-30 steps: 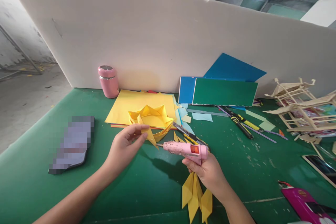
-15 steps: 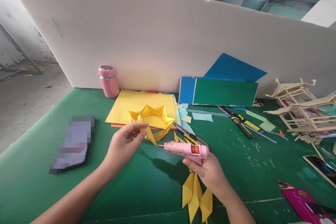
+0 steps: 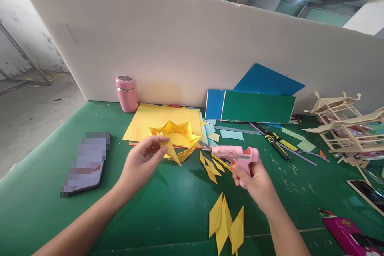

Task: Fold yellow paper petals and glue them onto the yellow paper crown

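Note:
My left hand (image 3: 141, 163) pinches a folded yellow paper point (image 3: 172, 152) just above the green table. Behind that piece sits a yellow folded paper crown (image 3: 177, 134) on a stack of yellow sheets (image 3: 159, 122). My right hand (image 3: 255, 180) grips a pink glue gun (image 3: 235, 154) whose nozzle points left toward the crown, a short way right of the paper point. Loose yellow folded points (image 3: 225, 222) lie near the front edge, and smaller ones (image 3: 211, 166) lie under the gun.
A pink flask (image 3: 127, 93) stands by the white partition (image 3: 180, 44). Blue and green boards (image 3: 255, 104) lean at the back. A utility knife (image 3: 276, 142), paper scraps and wooden stick models (image 3: 345, 124) lie right. A phone (image 3: 85, 164) lies left; a magenta object (image 3: 348, 232) sits bottom right.
My right hand lifted the glue gun up and to the right, away from the paper point. My left hand keeps its pinch on the yellow piece, almost in place.

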A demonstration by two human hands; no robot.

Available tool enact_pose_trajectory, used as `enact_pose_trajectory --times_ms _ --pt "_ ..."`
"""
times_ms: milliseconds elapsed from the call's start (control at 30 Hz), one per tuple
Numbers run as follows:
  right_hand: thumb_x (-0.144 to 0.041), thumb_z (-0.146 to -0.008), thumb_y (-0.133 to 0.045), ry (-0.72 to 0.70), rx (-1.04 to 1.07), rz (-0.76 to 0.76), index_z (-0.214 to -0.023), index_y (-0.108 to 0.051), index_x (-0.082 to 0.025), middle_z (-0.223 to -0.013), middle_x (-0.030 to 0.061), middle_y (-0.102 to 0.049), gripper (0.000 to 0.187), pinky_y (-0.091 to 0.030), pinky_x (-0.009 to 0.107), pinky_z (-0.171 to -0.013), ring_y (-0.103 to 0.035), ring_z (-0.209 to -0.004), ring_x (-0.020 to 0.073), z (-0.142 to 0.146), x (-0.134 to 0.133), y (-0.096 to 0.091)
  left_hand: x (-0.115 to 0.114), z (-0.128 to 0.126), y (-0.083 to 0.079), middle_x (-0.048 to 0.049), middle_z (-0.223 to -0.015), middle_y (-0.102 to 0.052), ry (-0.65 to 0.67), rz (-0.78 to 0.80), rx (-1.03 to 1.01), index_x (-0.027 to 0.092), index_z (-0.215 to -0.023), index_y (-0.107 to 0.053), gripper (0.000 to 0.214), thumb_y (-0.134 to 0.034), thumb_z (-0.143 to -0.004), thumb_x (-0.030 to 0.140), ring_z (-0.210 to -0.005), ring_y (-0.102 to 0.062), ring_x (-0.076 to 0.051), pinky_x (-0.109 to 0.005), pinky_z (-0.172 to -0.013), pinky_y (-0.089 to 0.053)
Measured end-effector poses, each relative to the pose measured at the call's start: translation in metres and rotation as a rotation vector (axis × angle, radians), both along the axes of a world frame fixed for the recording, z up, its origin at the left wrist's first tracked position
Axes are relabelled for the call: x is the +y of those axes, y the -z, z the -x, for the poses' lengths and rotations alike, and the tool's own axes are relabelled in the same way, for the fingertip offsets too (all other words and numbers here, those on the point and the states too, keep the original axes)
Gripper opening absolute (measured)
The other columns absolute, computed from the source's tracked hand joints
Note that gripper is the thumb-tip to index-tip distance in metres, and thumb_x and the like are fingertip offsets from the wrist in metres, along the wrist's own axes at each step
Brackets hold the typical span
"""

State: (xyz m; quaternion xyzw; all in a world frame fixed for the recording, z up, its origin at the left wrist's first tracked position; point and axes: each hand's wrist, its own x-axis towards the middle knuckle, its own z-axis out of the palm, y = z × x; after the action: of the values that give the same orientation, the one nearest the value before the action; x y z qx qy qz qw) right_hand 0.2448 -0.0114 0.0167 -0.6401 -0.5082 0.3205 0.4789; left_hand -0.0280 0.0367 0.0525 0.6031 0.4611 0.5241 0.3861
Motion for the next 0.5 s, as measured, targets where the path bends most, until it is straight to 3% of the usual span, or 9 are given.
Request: enact_pose_trajectory --times_ms 133,300,400,500 --pt "-0.069 -0.065 -0.058 0.244 -0.084 0.073 -0.085 -0.059 -0.017 -0.056 0.0007 -0.058 0.056 -0.040 0.025 -0.040 -0.052 -0.046 0.0163 -0.020 0.008 -0.001 -0.002 -0.002 -0.001 -0.0037 -0.085 -0.068 0.036 -0.055 0.028 0.020 -0.086 -0.065 0.017 -0.064 -0.072 0.030 -0.077 -0.065 -0.018 -0.032 -0.073 -0.056" --pt "-0.070 -0.065 -0.050 0.256 -0.318 0.182 -0.064 -0.060 -0.018 -0.049 0.0021 -0.054 0.052 -0.037 0.028 -0.040 -0.050 -0.043 0.0183 -0.034 0.015 0.006 -0.003 -0.003 0.001 0.0018 -0.077 -0.059 0.072 -0.062 -0.039 0.021 -0.079 -0.054 0.014 -0.066 -0.071 0.023 -0.071 -0.063 -0.014 -0.028 -0.068 -0.056" --pt "-0.065 -0.066 -0.051 0.284 -0.347 0.210 -0.068 -0.056 -0.020 -0.057 0.0050 -0.062 0.045 -0.039 0.028 -0.040 -0.053 -0.042 0.0184 -0.035 0.018 0.012 -0.002 -0.003 0.001 0.0031 -0.076 -0.057 0.070 -0.025 -0.064 0.021 -0.075 -0.049 0.019 -0.067 -0.069 0.024 -0.067 -0.062 -0.013 -0.025 -0.061 -0.055" --pt "-0.062 -0.068 -0.053 0.333 -0.401 0.216 -0.071 -0.049 -0.022 -0.061 0.0061 -0.064 0.040 -0.040 0.028 -0.041 -0.056 -0.043 0.0193 -0.034 0.019 0.016 -0.002 -0.003 0.000 0.0020 -0.077 -0.059 0.067 -0.007 -0.057 0.021 -0.075 -0.053 0.017 -0.067 -0.068 0.028 -0.070 -0.063 -0.015 -0.029 -0.066 -0.056"
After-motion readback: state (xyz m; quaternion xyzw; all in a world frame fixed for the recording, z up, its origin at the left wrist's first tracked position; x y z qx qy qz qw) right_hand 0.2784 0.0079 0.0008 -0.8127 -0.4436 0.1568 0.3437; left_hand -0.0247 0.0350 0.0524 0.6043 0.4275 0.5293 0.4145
